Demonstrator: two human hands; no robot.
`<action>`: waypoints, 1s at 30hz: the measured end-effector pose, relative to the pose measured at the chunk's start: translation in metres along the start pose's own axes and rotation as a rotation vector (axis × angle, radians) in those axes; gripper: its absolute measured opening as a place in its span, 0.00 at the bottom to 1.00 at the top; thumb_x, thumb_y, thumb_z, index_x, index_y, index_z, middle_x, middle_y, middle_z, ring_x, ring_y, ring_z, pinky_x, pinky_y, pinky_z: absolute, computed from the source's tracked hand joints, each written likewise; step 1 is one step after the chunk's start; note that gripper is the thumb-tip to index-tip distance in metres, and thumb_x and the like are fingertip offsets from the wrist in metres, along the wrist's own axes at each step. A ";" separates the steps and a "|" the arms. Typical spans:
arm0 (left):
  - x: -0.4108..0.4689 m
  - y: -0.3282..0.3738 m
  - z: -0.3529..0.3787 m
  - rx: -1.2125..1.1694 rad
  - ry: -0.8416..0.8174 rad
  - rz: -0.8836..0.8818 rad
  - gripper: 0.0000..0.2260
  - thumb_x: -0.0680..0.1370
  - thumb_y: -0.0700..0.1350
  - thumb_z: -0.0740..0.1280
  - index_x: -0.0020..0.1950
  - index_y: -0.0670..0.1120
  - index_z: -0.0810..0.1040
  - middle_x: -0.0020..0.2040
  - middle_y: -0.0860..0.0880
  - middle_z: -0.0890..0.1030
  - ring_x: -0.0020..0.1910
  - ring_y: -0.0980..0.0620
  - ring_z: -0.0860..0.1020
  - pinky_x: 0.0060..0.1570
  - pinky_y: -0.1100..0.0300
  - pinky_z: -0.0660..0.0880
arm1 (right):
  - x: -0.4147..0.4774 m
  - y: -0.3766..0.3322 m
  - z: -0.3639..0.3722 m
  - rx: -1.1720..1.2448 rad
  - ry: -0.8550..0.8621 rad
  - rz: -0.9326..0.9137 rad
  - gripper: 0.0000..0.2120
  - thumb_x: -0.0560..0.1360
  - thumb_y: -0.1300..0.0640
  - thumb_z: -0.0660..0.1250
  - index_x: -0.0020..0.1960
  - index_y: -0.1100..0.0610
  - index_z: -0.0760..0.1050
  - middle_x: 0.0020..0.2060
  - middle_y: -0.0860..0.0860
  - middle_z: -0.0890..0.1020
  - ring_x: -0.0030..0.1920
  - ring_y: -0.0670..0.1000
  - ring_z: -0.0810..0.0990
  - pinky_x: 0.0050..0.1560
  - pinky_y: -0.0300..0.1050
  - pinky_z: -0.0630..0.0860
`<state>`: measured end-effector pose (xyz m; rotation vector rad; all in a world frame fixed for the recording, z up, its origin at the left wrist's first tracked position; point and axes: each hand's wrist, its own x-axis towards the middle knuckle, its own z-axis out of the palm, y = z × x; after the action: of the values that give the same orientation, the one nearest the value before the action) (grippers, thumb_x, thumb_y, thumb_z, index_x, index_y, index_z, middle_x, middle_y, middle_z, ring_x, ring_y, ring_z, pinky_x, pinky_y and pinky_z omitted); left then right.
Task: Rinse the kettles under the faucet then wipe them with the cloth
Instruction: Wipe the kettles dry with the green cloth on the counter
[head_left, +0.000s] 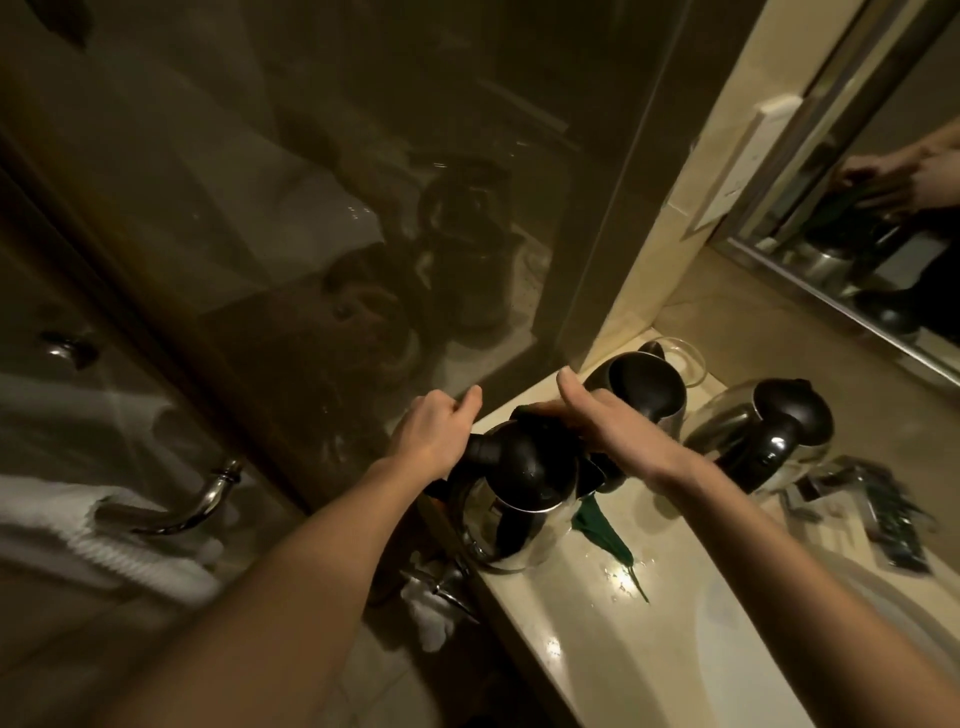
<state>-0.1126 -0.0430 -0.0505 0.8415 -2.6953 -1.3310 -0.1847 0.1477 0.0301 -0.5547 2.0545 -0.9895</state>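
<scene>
Kettle (524, 467) on wet beige countertop (597, 670) beside glass partition (311, 234)

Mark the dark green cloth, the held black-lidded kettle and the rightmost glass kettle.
dark green cloth (602, 530): head view, hanging tail.
held black-lidded kettle (524, 467): head view, lid dome.
rightmost glass kettle (795, 408): head view, black top.

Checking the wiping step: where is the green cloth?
Head view, centre: the dark green cloth is held by the right hand against the nearest black-lidded steel kettle, its tail hanging to the beige counter.
</scene>
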 end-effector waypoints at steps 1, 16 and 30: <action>0.000 0.000 0.000 0.004 0.005 -0.004 0.27 0.83 0.60 0.56 0.28 0.46 0.69 0.31 0.48 0.71 0.32 0.48 0.72 0.33 0.53 0.63 | -0.009 0.003 0.008 -0.026 0.009 -0.012 0.42 0.69 0.23 0.47 0.66 0.51 0.76 0.63 0.47 0.79 0.63 0.45 0.77 0.71 0.52 0.66; -0.005 0.002 0.000 0.045 0.048 0.020 0.27 0.83 0.59 0.55 0.29 0.46 0.72 0.32 0.46 0.76 0.33 0.48 0.75 0.31 0.55 0.64 | -0.059 0.022 0.120 -0.622 0.311 0.022 0.46 0.71 0.26 0.37 0.77 0.55 0.32 0.78 0.54 0.39 0.76 0.52 0.32 0.76 0.47 0.38; -0.006 -0.003 0.001 0.050 0.018 0.010 0.27 0.83 0.62 0.52 0.40 0.43 0.77 0.47 0.39 0.81 0.47 0.40 0.78 0.43 0.53 0.67 | -0.052 0.051 0.143 -0.892 0.463 -0.263 0.37 0.79 0.31 0.44 0.79 0.55 0.50 0.78 0.54 0.51 0.78 0.58 0.42 0.76 0.55 0.40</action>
<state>-0.1062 -0.0407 -0.0522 0.8383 -2.7264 -1.2524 -0.0426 0.1464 -0.0438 -1.1493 2.8767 -0.2811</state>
